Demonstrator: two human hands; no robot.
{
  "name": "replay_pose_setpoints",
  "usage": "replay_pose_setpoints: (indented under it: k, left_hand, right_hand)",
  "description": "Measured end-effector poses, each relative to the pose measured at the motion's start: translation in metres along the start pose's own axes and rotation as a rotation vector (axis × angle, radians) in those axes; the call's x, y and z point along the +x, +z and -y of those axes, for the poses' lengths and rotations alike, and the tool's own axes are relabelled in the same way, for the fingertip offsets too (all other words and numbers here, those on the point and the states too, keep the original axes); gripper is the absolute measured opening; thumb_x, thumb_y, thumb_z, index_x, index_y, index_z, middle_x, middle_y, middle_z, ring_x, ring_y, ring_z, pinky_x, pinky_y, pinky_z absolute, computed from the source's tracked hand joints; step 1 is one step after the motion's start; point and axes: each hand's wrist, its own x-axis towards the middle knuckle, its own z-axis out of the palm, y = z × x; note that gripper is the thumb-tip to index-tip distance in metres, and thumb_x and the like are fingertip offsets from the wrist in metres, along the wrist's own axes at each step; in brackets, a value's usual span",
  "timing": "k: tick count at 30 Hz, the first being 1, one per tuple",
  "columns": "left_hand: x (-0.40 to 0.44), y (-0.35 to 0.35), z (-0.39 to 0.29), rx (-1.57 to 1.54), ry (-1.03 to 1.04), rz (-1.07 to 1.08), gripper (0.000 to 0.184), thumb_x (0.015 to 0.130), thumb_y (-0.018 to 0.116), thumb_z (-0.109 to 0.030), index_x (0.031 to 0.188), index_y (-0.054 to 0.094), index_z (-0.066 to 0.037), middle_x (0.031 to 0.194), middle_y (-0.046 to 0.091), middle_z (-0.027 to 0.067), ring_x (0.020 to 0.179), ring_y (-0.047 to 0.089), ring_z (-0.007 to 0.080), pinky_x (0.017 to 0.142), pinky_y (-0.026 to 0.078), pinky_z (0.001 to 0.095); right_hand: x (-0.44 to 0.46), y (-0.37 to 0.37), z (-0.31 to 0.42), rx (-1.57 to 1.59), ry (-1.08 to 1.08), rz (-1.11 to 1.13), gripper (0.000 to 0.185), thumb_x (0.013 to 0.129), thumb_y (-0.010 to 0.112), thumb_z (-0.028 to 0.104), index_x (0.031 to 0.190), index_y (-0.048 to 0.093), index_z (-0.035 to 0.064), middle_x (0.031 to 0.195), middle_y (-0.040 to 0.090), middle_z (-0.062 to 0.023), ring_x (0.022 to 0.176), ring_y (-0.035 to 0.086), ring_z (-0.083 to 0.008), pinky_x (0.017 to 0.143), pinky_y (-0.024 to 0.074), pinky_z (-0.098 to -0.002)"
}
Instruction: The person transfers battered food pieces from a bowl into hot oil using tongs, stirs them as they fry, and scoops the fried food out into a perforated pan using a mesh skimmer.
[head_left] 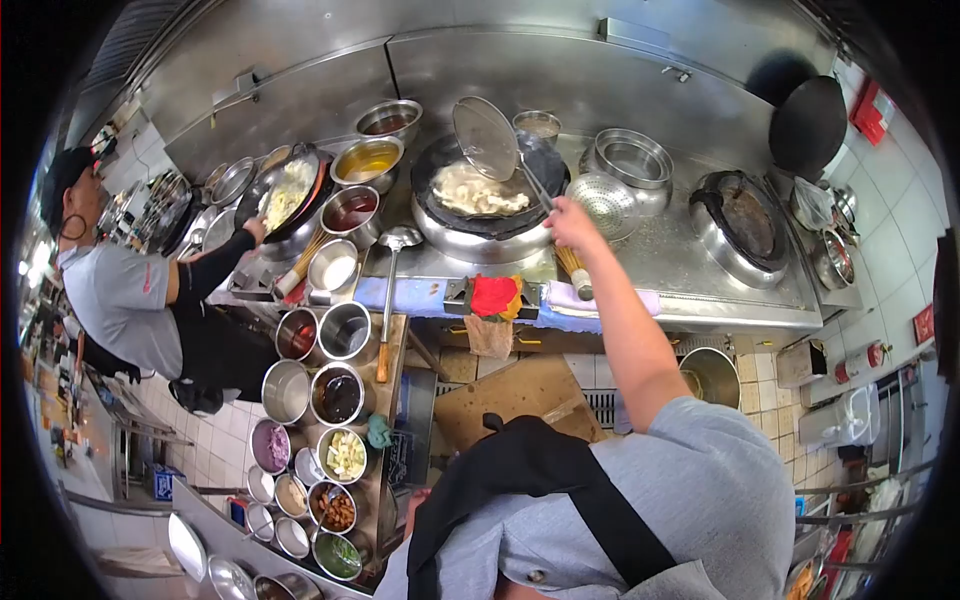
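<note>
My right hand (572,222) is closed around the handle of a round mesh skimmer (485,138). The skimmer's disc is tilted up above the back of a large wok (450,222). Pale, frothy food (480,190) fills the middle of that wok. Just right of my hand is a perforated metal strainer (603,207), and a bamboo brush (573,272) lies below it at the stove's edge. Of my left hand (416,500), only a bit of skin shows beside the apron; its fingers are hidden.
A co-worker (120,290) at the left works over another wok (290,195). Bowls of oil (366,160) and sauce (350,212) stand between the woks. A ladle (388,300) rests near several ingredient pots (342,455). Another wok (745,225) sits at the right.
</note>
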Motion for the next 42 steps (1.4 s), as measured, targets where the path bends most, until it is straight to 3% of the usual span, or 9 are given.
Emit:
replay_pose_setpoints:
  k: [4, 7, 13, 16, 22, 31, 35, 36, 42]
  left_hand:
    - [0.029, -0.04, -0.054, -0.145, -0.089, -0.002, 0.021, 0.084, 0.054, -0.018, 0.105, 0.054, -0.015, 0.093, 0.055, 0.0201, 0.082, 0.057, 0.0348, 0.066, 0.049, 0.0439]
    - [0.099, -0.112, -0.171, 0.126, 0.248, 0.011, 0.025, 0.083, 0.054, -0.018, 0.109, 0.054, -0.018, 0.094, 0.055, 0.0227, 0.081, 0.057, 0.036, 0.065, 0.05, 0.0433]
    - [0.277, -0.178, -0.427, 1.114, 1.419, 0.181, 0.034, 0.083, 0.053, -0.019, 0.117, 0.054, -0.024, 0.095, 0.054, 0.0279, 0.078, 0.056, 0.0386, 0.062, 0.051, 0.0421]
    - [0.334, -0.182, -0.408, 1.7, 1.676, -0.021, 0.048, 0.081, 0.049, -0.017, 0.126, 0.048, -0.035, 0.098, 0.05, 0.0321, 0.072, 0.054, 0.0414, 0.056, 0.05, 0.046]
    - [0.308, -0.175, -0.435, 1.497, 1.807, -0.011, 0.038, 0.085, 0.05, -0.02, 0.122, 0.052, -0.025, 0.087, 0.054, 0.0235, 0.054, 0.053, 0.0297, 0.042, 0.046, 0.0387]
    - [0.155, -0.141, -0.237, 0.371, 0.507, 0.09, 0.018, 0.086, 0.053, -0.02, 0.103, 0.056, -0.016, 0.083, 0.057, 0.008, 0.065, 0.056, 0.0199, 0.052, 0.046, 0.0312]
    - [0.022, -0.07, -0.086, 0.106, 0.527, -0.149, 0.012, 0.086, 0.054, -0.02, 0.095, 0.057, -0.013, 0.081, 0.059, 0.001, 0.07, 0.057, 0.0155, 0.056, 0.046, 0.0278]
    - [0.014, -0.066, -0.097, -0.033, 0.148, -0.081, 0.012, 0.086, 0.053, -0.02, 0.094, 0.057, -0.012, 0.081, 0.059, 0.0014, 0.07, 0.057, 0.016, 0.057, 0.046, 0.0283]
    - [-0.026, -0.018, -0.06, -0.433, -0.328, -0.161, 0.014, 0.087, 0.05, -0.021, 0.092, 0.057, -0.01, 0.082, 0.06, 0.0037, 0.073, 0.058, 0.0185, 0.062, 0.047, 0.0311]
  right_hand:
    - [-0.033, 0.021, 0.015, -0.301, -0.068, -0.009, 0.042, 0.081, 0.05, 0.011, 0.122, 0.047, 0.0041, 0.086, 0.061, -0.012, 0.061, 0.056, -0.0167, 0.051, 0.0455, -0.0325]
    - [0.009, 0.056, -0.038, -0.527, -0.249, 0.022, 0.043, 0.075, 0.056, 0.019, 0.114, 0.053, 0.0037, 0.115, 0.053, -0.0177, 0.105, 0.053, -0.0295, 0.086, 0.0447, -0.0402]
    - [-0.007, 0.069, -0.011, -0.253, -0.204, -0.152, 0.031, 0.07, 0.054, -0.001, 0.099, 0.051, -0.0073, 0.093, 0.06, -0.0289, 0.093, 0.06, -0.0393, 0.075, 0.0494, -0.0452]
    - [-0.008, 0.06, -0.011, -0.21, -0.135, -0.094, 0.038, 0.067, 0.058, 0.001, 0.104, 0.053, -0.0093, 0.078, 0.063, -0.0257, 0.076, 0.064, -0.0374, 0.067, 0.0522, -0.0407]
    - [-0.011, 0.01, -0.002, -0.532, -0.134, -0.018, 0.016, 0.061, 0.062, -0.001, 0.076, 0.065, -0.0072, 0.082, 0.063, -0.0262, 0.085, 0.064, -0.0355, 0.069, 0.0518, -0.0394]
    - [0.034, -0.036, -0.03, -0.909, -0.167, -0.178, 0.019, 0.071, 0.058, 0.021, 0.078, 0.068, 0.0065, 0.084, 0.065, -0.0153, 0.074, 0.063, -0.03, 0.067, 0.0512, -0.0404]
    - [0.064, -0.011, -0.059, -0.204, -0.006, -0.361, 0.019, 0.078, 0.05, 0.007, 0.093, 0.057, -0.0033, 0.083, 0.061, -0.0224, 0.079, 0.062, -0.0331, 0.065, 0.0481, -0.0426]
    - [0.085, 0.001, -0.09, -0.399, -0.209, -0.474, 0.023, 0.08, 0.049, 0.007, 0.101, 0.055, -0.0008, 0.076, 0.06, -0.0177, 0.069, 0.06, -0.0309, 0.055, 0.0467, -0.0415]
    - [0.073, 0.037, -0.046, 1.037, 0.516, -0.08, 0.008, 0.081, 0.038, -0.003, 0.085, 0.038, 0.0035, 0.068, 0.043, -0.0097, 0.041, 0.033, -0.0123, 0.034, 0.0264, -0.0235]
